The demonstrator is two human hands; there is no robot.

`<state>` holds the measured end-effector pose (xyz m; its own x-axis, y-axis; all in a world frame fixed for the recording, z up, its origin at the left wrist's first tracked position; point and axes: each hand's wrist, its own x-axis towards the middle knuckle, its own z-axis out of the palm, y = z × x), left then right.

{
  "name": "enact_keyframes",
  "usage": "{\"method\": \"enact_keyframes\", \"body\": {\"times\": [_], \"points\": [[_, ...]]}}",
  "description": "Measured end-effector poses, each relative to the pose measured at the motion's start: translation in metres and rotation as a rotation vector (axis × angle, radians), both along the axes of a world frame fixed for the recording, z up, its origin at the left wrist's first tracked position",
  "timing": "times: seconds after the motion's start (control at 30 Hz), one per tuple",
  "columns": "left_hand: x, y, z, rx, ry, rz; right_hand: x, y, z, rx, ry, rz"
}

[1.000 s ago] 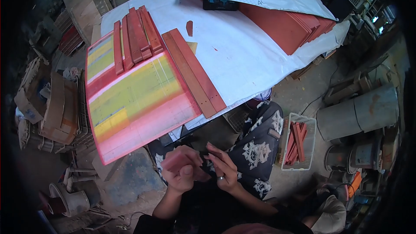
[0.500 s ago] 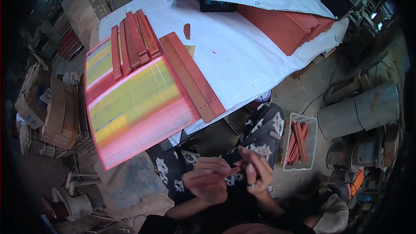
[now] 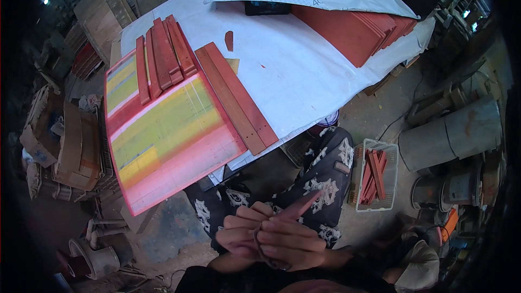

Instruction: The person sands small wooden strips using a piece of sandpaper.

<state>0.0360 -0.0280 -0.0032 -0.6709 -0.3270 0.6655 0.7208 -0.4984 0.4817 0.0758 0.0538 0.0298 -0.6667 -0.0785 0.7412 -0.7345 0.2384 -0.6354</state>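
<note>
I am clasping my left hand (image 3: 239, 234) and right hand (image 3: 290, 244) together over my lap, both grips closing around a small red strip (image 3: 299, 206), well below the counter's (image 3: 304, 70) near edge.

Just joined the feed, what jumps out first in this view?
The big board sprayed in pink and yellow bands dominates the left of the white-covered table, with red strips lying on its far end. Low in the middle, the left hand and right hand are pressed together around a thin reddish piece. A white basket of red strips stands on the floor at right.
</note>
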Motion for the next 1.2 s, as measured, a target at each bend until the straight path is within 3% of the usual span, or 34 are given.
{"method": "enact_keyframes", "body": {"times": [0.03,0.17,0.27,0.3,0.4,0.5,0.7,0.8,0.87,1.2], "points": [[0.002,0.013,0.013,0.194,-0.028,0.016,0.003,0.002,0.005,0.034,0.023,-0.004],[-0.006,0.01,0.0,-0.001,0.048,-0.216,0.005,0.013,0.007,0.117,0.047,-0.079],[-0.004,0.022,-0.013,0.086,0.002,-0.204,0.007,0.011,-0.005,0.081,-0.007,-0.089],[-0.004,0.009,-0.012,-0.057,0.022,-0.219,0.009,0.006,-0.012,0.049,0.027,-0.104],[-0.003,0.009,-0.004,-0.113,0.0,-0.068,0.011,-0.003,-0.02,-0.023,0.086,-0.124],[-0.007,-0.001,0.002,-0.232,0.043,-0.058,0.01,0.002,-0.012,-0.042,0.05,-0.117],[-0.014,0.016,0.01,-0.037,0.033,0.134,0.012,0.009,-0.018,-0.023,-0.069,-0.246],[-0.015,0.015,0.01,-0.065,0.134,0.104,0.008,0.013,0.007,-0.021,-0.023,-0.129],[-0.003,0.019,0.014,-0.075,0.033,0.129,0.011,0.012,0.004,-0.021,0.045,-0.088],[-0.007,0.017,0.015,-0.156,0.151,0.157,0.016,0.016,0.016,-0.022,-0.063,-0.153]]}}
